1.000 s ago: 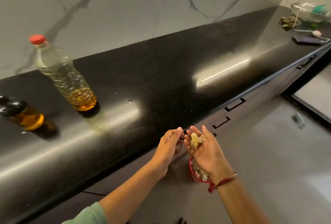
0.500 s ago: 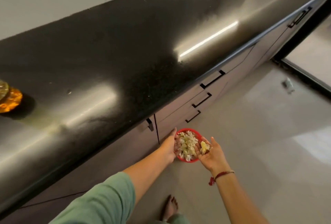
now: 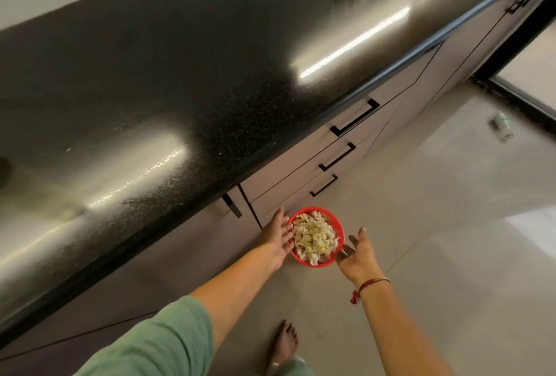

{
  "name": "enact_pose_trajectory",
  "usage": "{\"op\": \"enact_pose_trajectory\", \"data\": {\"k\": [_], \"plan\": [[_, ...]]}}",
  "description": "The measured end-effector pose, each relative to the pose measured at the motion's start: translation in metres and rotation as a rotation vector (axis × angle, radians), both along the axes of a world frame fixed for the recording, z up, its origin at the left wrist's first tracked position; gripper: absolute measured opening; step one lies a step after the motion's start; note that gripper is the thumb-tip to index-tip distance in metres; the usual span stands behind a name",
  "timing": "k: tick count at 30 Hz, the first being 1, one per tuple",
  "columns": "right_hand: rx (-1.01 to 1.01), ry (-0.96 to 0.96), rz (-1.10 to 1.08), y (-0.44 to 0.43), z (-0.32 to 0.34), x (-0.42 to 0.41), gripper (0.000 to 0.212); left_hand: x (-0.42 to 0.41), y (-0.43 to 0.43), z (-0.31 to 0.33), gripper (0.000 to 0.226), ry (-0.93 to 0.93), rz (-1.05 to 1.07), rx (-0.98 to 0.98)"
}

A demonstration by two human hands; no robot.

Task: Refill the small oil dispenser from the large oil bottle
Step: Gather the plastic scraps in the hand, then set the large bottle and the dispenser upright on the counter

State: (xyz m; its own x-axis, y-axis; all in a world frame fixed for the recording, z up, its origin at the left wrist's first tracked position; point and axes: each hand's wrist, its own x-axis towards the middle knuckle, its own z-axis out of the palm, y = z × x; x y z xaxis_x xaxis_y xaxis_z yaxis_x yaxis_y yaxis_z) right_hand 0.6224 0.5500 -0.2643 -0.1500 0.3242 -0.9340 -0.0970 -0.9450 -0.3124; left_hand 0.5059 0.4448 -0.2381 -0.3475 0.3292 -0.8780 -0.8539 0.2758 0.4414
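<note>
The left hand point(image 3: 275, 235) and right hand point(image 3: 356, 255) flank the bowl point(image 3: 314, 264), fingers straight, gripping nothing; a nudge might spill it.

Drawer fronts point(image 3: 301, 165) just behind bowl point(image 3: 336, 221)

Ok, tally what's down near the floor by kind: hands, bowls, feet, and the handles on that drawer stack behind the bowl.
2 hands: left hand, right hand
1 red bowl
1 bare foot
3 drawer handles
Total: 7
</note>
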Motion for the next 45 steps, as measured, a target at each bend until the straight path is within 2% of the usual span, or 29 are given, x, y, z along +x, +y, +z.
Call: {"op": "enact_pose_trajectory", "data": {"k": [8,15,20,26,28,30,34,41,45], "plan": [[0.014,0.023,0.088,-0.013,0.000,0.001,0.052,0.007,-0.030,-0.007,0.053,-0.001,0.033,-0.056],[0.071,0.178,0.275,-0.059,0.055,-0.016,0.068,0.007,-0.061,0.052,0.035,0.015,0.116,0.069],[0.065,0.362,0.454,-0.115,0.132,-0.045,0.055,-0.003,-0.113,0.109,0.032,0.136,0.271,0.216],[-0.009,0.555,0.643,-0.188,0.202,-0.103,0.056,-0.032,-0.217,0.183,0.041,0.369,0.436,0.319],[0.004,0.584,0.711,-0.212,0.215,-0.126,0.057,-0.045,-0.246,0.199,0.041,0.447,0.507,0.310],[0.012,0.598,0.771,-0.238,0.228,-0.151,0.054,-0.060,-0.273,0.210,0.029,0.519,0.550,0.277],[0.004,0.628,0.856,-0.286,0.246,-0.197,0.053,-0.094,-0.319,0.226,0.019,0.683,0.503,0.163],[0.009,0.632,0.873,-0.358,0.260,-0.276,0.049,-0.169,-0.390,0.234,0.015,0.751,0.539,0.149],[0.127,0.618,0.836,-0.381,0.261,-0.312,0.042,-0.210,-0.408,0.229,0.016,0.815,0.541,0.129]]}}
